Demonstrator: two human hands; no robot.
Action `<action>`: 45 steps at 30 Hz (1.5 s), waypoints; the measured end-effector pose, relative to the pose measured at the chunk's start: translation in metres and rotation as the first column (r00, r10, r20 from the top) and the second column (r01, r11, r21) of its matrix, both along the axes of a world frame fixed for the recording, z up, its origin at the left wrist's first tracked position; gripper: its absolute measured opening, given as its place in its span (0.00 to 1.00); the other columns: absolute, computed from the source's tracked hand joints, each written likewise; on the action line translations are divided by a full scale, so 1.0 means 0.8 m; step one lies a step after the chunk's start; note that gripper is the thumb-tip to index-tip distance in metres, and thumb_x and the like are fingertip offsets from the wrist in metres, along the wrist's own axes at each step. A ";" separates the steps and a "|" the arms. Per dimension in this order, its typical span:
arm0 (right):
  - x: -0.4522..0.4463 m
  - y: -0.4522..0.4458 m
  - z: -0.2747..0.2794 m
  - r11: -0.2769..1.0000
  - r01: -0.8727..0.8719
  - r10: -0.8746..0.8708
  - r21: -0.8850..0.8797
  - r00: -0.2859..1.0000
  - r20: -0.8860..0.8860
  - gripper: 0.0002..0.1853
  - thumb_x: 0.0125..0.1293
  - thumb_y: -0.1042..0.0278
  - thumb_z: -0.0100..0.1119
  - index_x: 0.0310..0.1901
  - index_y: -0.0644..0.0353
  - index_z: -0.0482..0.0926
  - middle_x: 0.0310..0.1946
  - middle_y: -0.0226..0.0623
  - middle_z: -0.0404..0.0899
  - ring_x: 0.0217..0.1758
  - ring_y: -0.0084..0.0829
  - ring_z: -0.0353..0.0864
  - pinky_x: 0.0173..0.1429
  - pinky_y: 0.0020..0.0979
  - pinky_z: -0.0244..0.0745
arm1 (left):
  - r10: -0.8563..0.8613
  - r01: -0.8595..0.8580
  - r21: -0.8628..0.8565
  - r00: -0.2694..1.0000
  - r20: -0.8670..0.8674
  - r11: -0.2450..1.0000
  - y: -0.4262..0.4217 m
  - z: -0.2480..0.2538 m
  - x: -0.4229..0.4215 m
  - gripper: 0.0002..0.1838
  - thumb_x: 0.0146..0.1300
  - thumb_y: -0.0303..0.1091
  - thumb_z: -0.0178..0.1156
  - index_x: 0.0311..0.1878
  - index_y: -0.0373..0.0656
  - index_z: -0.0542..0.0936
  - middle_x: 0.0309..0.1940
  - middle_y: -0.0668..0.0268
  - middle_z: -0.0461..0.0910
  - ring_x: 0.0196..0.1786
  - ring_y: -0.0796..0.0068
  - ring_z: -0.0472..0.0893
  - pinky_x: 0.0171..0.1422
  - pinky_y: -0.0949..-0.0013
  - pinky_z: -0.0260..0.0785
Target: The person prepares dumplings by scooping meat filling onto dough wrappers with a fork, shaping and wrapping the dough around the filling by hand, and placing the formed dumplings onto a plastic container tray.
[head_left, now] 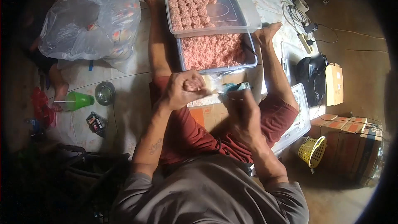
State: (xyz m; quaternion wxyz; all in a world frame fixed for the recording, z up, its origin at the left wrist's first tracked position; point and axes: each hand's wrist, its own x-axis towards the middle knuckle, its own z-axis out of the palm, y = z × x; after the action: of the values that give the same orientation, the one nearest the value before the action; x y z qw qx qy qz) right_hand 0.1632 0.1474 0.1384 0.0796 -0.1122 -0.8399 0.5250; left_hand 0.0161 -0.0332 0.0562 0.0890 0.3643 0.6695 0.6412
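Observation:
My left hand (184,89) is curled around a pink lump (193,84) just below the plastic containers. My right hand (245,112) is closed at nearly the same height, its fingertips close to a pale, thin piece of material between the hands. What it grips is blurred. Beyond its fingers shows a crumpled teal piece (236,86). Loose pink crumbly stuff (213,52) fills a blue-rimmed tub (253,63) in front of my hands. Across the tub's far part rests a clear plastic container (242,28), with rows of pink clumps (188,8) on its left side.
A large clear plastic bag (89,29) lies at left, near a green cup (78,101) and a metal bowl (105,93). Another person's foot (60,89) is there. At right are cables (294,12), a yellow basket (311,152) and cardboard boxes (348,145).

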 end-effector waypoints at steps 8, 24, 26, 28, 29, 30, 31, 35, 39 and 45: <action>0.001 0.004 -0.002 0.995 0.093 -0.096 -0.045 0.994 -0.060 0.05 0.69 0.80 0.59 0.44 0.67 0.80 0.37 0.55 0.78 0.41 0.56 0.81 0.45 0.42 0.76 | -0.016 0.011 0.170 1.000 0.027 0.985 0.002 -0.024 0.002 0.21 0.49 0.31 0.82 0.42 0.37 0.81 0.29 0.64 0.83 0.31 0.69 0.84 0.38 0.66 0.75; -0.003 0.014 -0.013 0.998 -0.020 0.025 0.054 0.996 -0.084 0.03 0.68 0.82 0.59 0.41 0.68 0.77 0.33 0.53 0.77 0.35 0.53 0.79 0.41 0.43 0.74 | 0.177 -0.180 -0.229 0.984 -0.034 0.957 0.006 -0.004 0.012 0.22 0.50 0.37 0.85 0.38 0.41 0.78 0.26 0.64 0.78 0.26 0.75 0.76 0.36 0.69 0.72; 0.000 0.021 -0.015 0.998 0.056 -0.054 0.021 0.994 -0.094 0.03 0.69 0.80 0.62 0.42 0.67 0.79 0.31 0.50 0.77 0.31 0.45 0.80 0.38 0.38 0.74 | 0.195 -0.202 -0.250 0.979 -0.050 0.947 0.004 0.000 0.011 0.24 0.50 0.38 0.85 0.40 0.40 0.78 0.27 0.66 0.78 0.28 0.78 0.75 0.36 0.69 0.71; -0.008 0.016 -0.003 0.995 -0.005 0.017 0.097 0.993 -0.120 0.03 0.69 0.80 0.62 0.42 0.67 0.79 0.30 0.48 0.77 0.30 0.42 0.79 0.38 0.37 0.74 | 0.194 -0.173 -0.187 0.976 0.098 0.967 0.012 0.013 0.015 0.25 0.50 0.39 0.85 0.41 0.40 0.78 0.28 0.68 0.78 0.31 0.80 0.76 0.37 0.70 0.71; -0.006 0.016 -0.001 0.995 -0.003 0.016 0.099 0.992 -0.125 0.03 0.69 0.80 0.62 0.42 0.67 0.79 0.30 0.48 0.77 0.30 0.42 0.79 0.38 0.37 0.74 | 0.193 -0.173 -0.183 0.977 0.093 0.968 0.012 0.017 0.016 0.25 0.50 0.39 0.85 0.41 0.40 0.78 0.28 0.68 0.78 0.31 0.80 0.76 0.37 0.70 0.71; -0.003 0.016 0.000 0.999 0.036 -0.033 0.023 0.996 -0.088 0.03 0.69 0.81 0.62 0.42 0.67 0.79 0.30 0.49 0.77 0.31 0.44 0.80 0.38 0.37 0.74 | 0.164 -0.156 -0.081 0.981 0.101 0.984 0.012 0.021 0.016 0.24 0.50 0.37 0.85 0.40 0.40 0.78 0.29 0.68 0.78 0.33 0.81 0.76 0.38 0.70 0.72; -0.003 0.016 0.001 0.996 0.077 -0.079 -0.054 0.996 -0.045 0.04 0.68 0.81 0.62 0.42 0.68 0.79 0.31 0.50 0.77 0.32 0.46 0.80 0.39 0.37 0.74 | 0.134 -0.137 0.022 0.985 0.108 0.990 0.011 0.024 0.014 0.23 0.51 0.36 0.85 0.40 0.40 0.79 0.30 0.69 0.78 0.34 0.82 0.76 0.39 0.71 0.72; -0.009 0.011 -0.028 0.994 -0.084 0.088 0.066 0.994 -0.062 0.05 0.69 0.80 0.63 0.44 0.68 0.79 0.34 0.53 0.80 0.38 0.50 0.82 0.43 0.41 0.76 | 0.097 -0.111 -0.315 0.993 -0.060 0.942 0.014 0.021 0.011 0.19 0.53 0.32 0.81 0.40 0.40 0.79 0.31 0.67 0.80 0.35 0.79 0.79 0.42 0.71 0.74; -0.005 0.012 -0.036 0.984 0.065 -0.072 -0.165 0.997 -0.039 0.04 0.69 0.80 0.62 0.43 0.68 0.79 0.34 0.51 0.80 0.37 0.48 0.82 0.43 0.39 0.76 | 0.268 -0.271 -0.065 0.962 -0.043 0.960 0.029 0.019 0.014 0.20 0.54 0.35 0.82 0.41 0.40 0.80 0.29 0.72 0.80 0.32 0.83 0.74 0.39 0.73 0.71; -0.014 0.013 -0.013 0.976 -0.112 0.146 0.187 0.973 -0.177 0.06 0.68 0.81 0.61 0.45 0.66 0.78 0.35 0.51 0.77 0.36 0.50 0.81 0.41 0.42 0.76 | 0.131 -0.126 -0.268 0.991 0.004 0.955 0.022 0.017 0.007 0.19 0.55 0.35 0.81 0.42 0.40 0.80 0.30 0.72 0.81 0.32 0.83 0.76 0.35 0.72 0.71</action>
State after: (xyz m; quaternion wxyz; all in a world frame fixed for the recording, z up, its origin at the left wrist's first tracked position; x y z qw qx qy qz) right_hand 0.1523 0.1579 0.1282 0.1342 0.0008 -0.8771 0.4613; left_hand 0.0220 -0.0155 0.0700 0.1028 0.2978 0.7712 0.5532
